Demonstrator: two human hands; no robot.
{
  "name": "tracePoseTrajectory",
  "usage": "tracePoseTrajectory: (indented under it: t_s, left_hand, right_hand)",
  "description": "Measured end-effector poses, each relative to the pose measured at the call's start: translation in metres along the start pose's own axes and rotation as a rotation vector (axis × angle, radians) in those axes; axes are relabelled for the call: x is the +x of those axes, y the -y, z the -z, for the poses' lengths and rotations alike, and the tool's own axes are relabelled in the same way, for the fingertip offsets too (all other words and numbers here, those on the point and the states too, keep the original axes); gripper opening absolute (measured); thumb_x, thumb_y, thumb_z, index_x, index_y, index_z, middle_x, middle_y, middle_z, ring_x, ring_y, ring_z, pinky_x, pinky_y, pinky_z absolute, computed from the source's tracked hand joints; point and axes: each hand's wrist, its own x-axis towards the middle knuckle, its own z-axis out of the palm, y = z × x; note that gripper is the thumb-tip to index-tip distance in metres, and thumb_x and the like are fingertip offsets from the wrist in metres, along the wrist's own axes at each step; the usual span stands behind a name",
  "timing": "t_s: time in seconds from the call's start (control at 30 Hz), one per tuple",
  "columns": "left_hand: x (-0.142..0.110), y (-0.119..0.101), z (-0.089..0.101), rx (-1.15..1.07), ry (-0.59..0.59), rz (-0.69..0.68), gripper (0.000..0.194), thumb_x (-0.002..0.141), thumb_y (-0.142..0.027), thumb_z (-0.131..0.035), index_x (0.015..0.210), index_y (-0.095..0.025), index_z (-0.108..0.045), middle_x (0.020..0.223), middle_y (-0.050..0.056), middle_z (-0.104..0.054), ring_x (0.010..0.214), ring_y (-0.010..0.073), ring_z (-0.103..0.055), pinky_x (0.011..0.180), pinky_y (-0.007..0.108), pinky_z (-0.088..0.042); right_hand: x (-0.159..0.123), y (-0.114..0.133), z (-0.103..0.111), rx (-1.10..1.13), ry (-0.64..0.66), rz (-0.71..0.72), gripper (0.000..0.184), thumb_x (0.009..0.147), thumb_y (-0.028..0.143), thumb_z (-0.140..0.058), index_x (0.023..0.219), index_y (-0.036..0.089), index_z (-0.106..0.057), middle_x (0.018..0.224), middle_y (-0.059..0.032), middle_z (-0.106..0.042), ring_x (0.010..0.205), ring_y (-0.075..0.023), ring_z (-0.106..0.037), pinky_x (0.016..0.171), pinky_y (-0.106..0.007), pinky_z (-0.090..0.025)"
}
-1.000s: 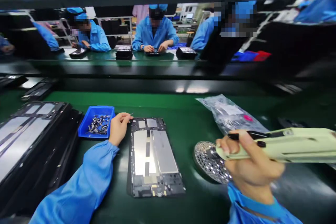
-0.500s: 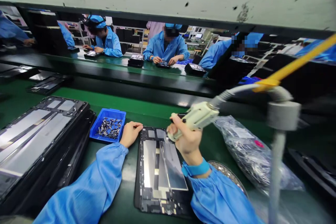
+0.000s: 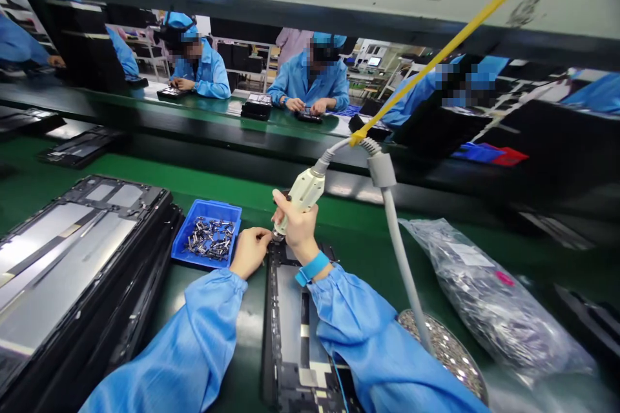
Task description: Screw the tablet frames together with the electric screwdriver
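Observation:
A dark tablet frame (image 3: 290,329) with a silvery inner plate lies flat on the green mat in front of me. My right hand (image 3: 296,227) is closed round a pale electric screwdriver (image 3: 301,197), whose tip points down at the frame's top left corner. My left hand (image 3: 249,250) rests at that same corner with its fingers pinched together right by the tip; what they hold is too small to make out. The screwdriver's grey cable (image 3: 397,245) hangs from a yellow cord (image 3: 460,32).
A blue tray of small metal parts (image 3: 208,240) sits left of my left hand. Stacked frames (image 3: 62,258) fill the left side. A round dish of screws (image 3: 445,355) and a clear bag (image 3: 489,300) lie right. Several people in blue work at the far bench (image 3: 203,115).
My right hand has carried the screwdriver from the screw dish on the right over to the frame's top left corner. My left hand stayed at that corner.

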Motion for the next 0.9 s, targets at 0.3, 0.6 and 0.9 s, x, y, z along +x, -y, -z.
tracePoseTrajectory:
  t_s: [0.3, 0.6, 0.9]
  left_hand:
    - [-0.001, -0.002, 0.002, 0.024, -0.011, 0.021, 0.022, 0.087, -0.017, -0.057, 0.090, -0.009, -0.077, 0.066, 0.005, -0.068, 0.048, 0.0126, -0.053, 0.054, 0.024, -0.046]
    - [0.002, -0.019, 0.016, 0.191, -0.034, -0.081, 0.030, 0.066, -0.044, -0.052, 0.060, -0.017, -0.062, 0.050, 0.007, -0.061, 0.044, 0.0209, -0.053, 0.046, 0.030, -0.039]
    - [0.028, -0.015, 0.026, 0.354, -0.042, -0.118, 0.068, 0.060, -0.068, -0.050, 0.091, -0.011, -0.070, 0.077, 0.016, -0.074, 0.063, 0.0321, -0.069, 0.059, 0.042, -0.058]
  right_hand:
    - [-0.004, -0.004, -0.004, -0.045, 0.038, -0.010, 0.038, 0.068, 0.047, -0.078, 0.055, 0.019, -0.057, 0.041, 0.0023, -0.049, 0.037, -0.0120, -0.047, 0.040, -0.025, -0.040]
    - [-0.005, 0.002, -0.017, 0.035, 0.064, -0.002, 0.033, 0.067, 0.047, -0.074, 0.061, 0.020, -0.058, 0.061, -0.0002, -0.057, 0.056, -0.0135, -0.049, 0.052, -0.026, -0.041]
    - [-0.023, 0.101, 0.018, 0.311, 0.054, 0.050, 0.052, 0.055, 0.060, -0.090, 0.057, 0.019, -0.059, 0.051, 0.0021, -0.052, 0.043, -0.0108, -0.044, 0.041, -0.025, -0.036]
